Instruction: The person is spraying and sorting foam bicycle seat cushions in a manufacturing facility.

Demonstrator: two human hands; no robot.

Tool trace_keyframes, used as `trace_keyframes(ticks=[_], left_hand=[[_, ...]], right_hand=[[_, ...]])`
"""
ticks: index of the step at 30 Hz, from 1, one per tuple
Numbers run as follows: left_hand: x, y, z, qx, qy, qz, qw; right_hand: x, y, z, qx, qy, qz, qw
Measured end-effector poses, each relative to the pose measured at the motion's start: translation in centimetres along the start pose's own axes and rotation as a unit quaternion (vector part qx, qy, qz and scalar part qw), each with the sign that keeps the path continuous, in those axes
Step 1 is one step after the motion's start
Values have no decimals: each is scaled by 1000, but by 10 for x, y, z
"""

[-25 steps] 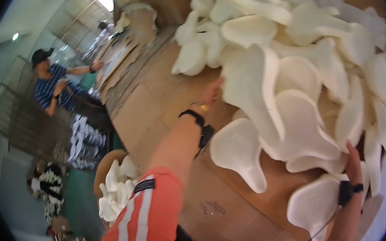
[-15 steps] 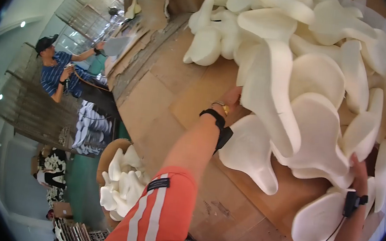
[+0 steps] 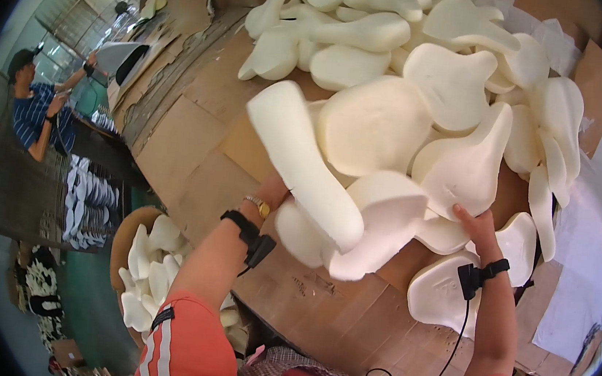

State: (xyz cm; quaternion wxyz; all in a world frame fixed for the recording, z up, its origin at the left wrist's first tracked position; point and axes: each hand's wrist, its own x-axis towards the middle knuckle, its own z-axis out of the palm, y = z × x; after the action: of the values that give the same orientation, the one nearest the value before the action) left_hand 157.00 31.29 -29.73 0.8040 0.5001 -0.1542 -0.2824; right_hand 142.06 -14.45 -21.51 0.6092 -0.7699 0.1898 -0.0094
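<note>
Cream foam saddle pads lie in a loose heap before me. My left hand (image 3: pixel 276 190) is against the outer side of a long, curved saddle pad (image 3: pixel 307 163) that leans up at the near left of the heap; its fingers are hidden behind the foam. Below that pad, a wide one (image 3: pixel 385 226) lies tilted on its side. On the right, my right hand (image 3: pixel 477 225) grips the broad lower end of another saddle pad (image 3: pixel 463 161), its thumb on top and the other fingers mostly hidden. A flat pad (image 3: pixel 439 291) rests beside my right wrist.
Brown cardboard (image 3: pixel 197 129) covers the table, with white paper sheets (image 3: pixel 584 284) at right. A round tub (image 3: pixel 121 242) of foam pieces stands at lower left. A cable (image 3: pixel 454 351) hangs from my right wrist. Farther left, a person (image 3: pixel 41 109) works at the table.
My view has shifted, so the heap sits farther left and lower in places. The stacked pads near my left hand have tipped over and spread. My right hand has moved onto a different pad edge.
</note>
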Motion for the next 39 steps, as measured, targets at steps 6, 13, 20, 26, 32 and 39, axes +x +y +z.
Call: trace_keyframes(ticks=[6,13,20,26,32,39], left_hand=[[-109,75,91,42,306,-163,937],[-318,94,62,-15,412,-116,904],[-523,73,49,-93,560,-129,813],[-690,34,37,-195,657,-113,719],[-696,53,44,-126,828,-168,520],[-633,37,54,-30,793,-185,580]], right_hand=[[-43,-79,82,-123,-124,-53,983],[-99,-178,231,-268,-268,-229,897],[-210,-207,406,-337,-368,-390,774],[-305,-200,505,-210,-435,-392,783],[-276,-136,494,-131,-399,-434,797],[-249,-32,395,-283,-281,-332,855]])
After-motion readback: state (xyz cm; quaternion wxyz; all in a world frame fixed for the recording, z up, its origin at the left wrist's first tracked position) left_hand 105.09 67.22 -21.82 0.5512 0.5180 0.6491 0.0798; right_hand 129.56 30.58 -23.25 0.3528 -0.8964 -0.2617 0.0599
